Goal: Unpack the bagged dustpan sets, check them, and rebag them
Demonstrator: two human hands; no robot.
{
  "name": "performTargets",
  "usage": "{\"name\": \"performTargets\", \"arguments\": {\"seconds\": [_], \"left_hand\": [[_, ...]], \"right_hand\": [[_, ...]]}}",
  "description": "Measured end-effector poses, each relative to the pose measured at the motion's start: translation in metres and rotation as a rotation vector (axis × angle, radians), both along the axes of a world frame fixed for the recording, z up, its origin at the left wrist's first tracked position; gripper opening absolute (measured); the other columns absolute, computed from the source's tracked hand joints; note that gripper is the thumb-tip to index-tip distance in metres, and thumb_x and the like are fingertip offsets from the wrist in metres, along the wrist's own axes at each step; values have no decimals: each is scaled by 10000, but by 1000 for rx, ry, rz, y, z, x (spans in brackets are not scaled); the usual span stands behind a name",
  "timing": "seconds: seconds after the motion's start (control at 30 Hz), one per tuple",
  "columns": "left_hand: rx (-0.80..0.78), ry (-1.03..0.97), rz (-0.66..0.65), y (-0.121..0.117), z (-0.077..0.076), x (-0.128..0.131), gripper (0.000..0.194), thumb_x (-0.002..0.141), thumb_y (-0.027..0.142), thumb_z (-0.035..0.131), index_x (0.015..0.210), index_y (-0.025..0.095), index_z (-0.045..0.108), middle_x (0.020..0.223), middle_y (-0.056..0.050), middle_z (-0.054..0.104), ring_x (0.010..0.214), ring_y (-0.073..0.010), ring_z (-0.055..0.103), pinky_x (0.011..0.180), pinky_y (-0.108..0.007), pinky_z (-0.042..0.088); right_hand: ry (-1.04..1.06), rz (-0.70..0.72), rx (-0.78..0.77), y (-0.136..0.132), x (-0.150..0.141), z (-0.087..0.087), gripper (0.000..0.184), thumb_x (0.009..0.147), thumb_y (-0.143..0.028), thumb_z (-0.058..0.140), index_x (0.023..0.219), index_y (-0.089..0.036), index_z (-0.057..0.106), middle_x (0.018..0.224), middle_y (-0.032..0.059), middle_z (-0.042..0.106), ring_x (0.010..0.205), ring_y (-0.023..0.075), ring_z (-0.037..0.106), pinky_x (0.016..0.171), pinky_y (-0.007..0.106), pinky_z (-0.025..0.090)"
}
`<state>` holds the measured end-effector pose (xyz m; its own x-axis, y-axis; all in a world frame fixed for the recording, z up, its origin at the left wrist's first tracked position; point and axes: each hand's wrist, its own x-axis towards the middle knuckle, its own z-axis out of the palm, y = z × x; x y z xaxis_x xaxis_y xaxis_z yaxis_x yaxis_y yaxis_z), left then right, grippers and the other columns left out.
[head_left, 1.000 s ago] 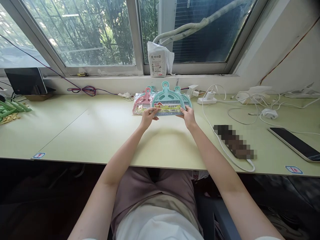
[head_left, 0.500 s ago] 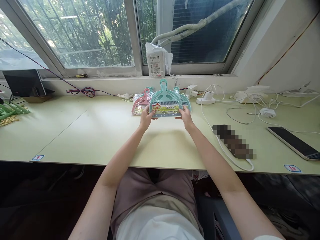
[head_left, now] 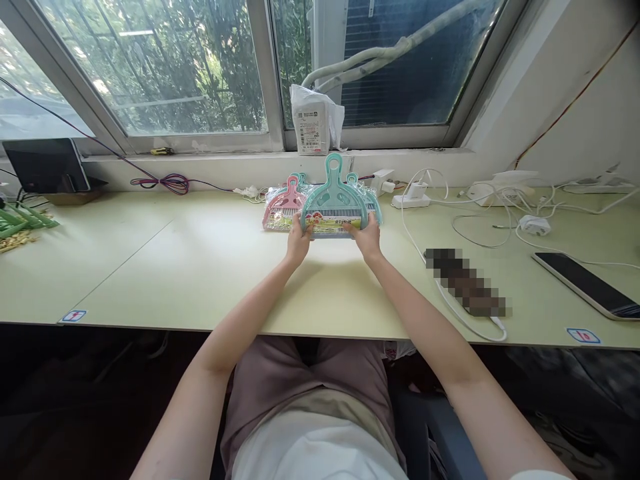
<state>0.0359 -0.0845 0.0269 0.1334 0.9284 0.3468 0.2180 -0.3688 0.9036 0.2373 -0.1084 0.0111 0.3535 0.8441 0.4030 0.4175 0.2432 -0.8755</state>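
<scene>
Between my two hands is a teal dustpan-and-brush set (head_left: 334, 197) in clear wrap, its looped handle pointing up and a printed label across its front. My left hand (head_left: 299, 241) is closed on its lower left edge, thumb in front. My right hand (head_left: 367, 238) grips the lower right side, with the thumb over the label. Behind it on the table rest a pink wrapped dustpan set (head_left: 286, 203) to the left and another teal set (head_left: 371, 199) to the right, partly hidden by the held one.
On the right of the pale green table (head_left: 210, 267) lie a tablet (head_left: 590, 283), a blurred-out object (head_left: 465, 283) with a white cable, and chargers (head_left: 535, 225). A coiled cable (head_left: 173, 183) and a dark screen (head_left: 45, 167) are at the back left. A white package (head_left: 314, 123) stands on the sill.
The held teal dustpan set has shifted slightly to the right and nearer to me, with both hands moving along. My right thumb now reaches further across the label.
</scene>
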Motion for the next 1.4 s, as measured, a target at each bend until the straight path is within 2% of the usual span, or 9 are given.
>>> {"name": "performTargets", "arguments": {"seconds": [0.1,0.27,0.47,0.7,0.83,0.97,1.1,1.27,1.4], "left_hand": [[-5,-5,26,-4,2,2,565,801,447,662,1266,258,402,1110,-71,649,928,-211,635,640,-288,545],[-28,83,198,-13,5,3,808,674,489,805,1317,244,382,1057,-78,669,1009,-274,661,745,-335,532],[-4,138,347,-17,11,2,779,665,488,827,1275,228,419,1080,-93,683,1039,-300,662,838,-363,509],[7,160,372,-19,16,2,720,684,540,789,1226,245,419,1121,-118,655,1162,-355,596,840,-378,485],[39,197,402,-22,16,5,697,693,535,785,1219,239,435,1091,-111,663,1101,-347,625,841,-386,484],[80,219,427,-23,15,7,656,707,515,776,1208,234,460,1037,-82,686,975,-301,664,800,-365,488],[93,226,372,-14,16,4,534,775,449,734,1200,223,502,947,-51,706,862,-259,674,753,-340,482],[161,191,301,5,13,-7,456,820,358,699,1229,204,571,896,-50,719,815,-234,667,722,-315,478],[143,140,229,18,6,-14,369,861,343,648,1196,188,655,805,-43,720,723,-197,651,656,-287,472]], "right_hand": [[83,-89,-15,-5,-8,6,515,685,-530,730,1062,-241,532,1008,71,689,940,271,644,844,424,522],[59,-78,-13,-14,-20,12,480,695,-536,730,1029,-251,537,968,68,699,932,278,646,838,408,508],[-5,-103,-45,-22,-32,16,513,735,-574,700,1087,-251,514,965,82,702,906,290,656,820,409,507],[-23,-92,-167,-25,-35,17,695,717,-619,718,1250,-240,484,934,78,709,799,304,699,779,407,510],[9,-160,-158,-28,-38,20,776,672,-616,760,1284,-238,469,875,54,718,704,269,698,787,401,516],[7,-164,-190,-29,-38,25,687,686,-601,750,1213,-229,512,915,45,718,627,238,687,742,417,546],[64,-96,-169,-24,-31,24,613,691,-561,758,1164,-243,532,970,46,712,703,234,701,638,375,580],[112,35,-140,-15,-16,20,683,664,-532,782,1215,-232,513,1115,96,675,782,248,701,522,356,607],[210,266,-133,-11,-1,20,643,669,-530,790,1166,-226,518,1158,95,651,740,224,716,526,375,639]]}}
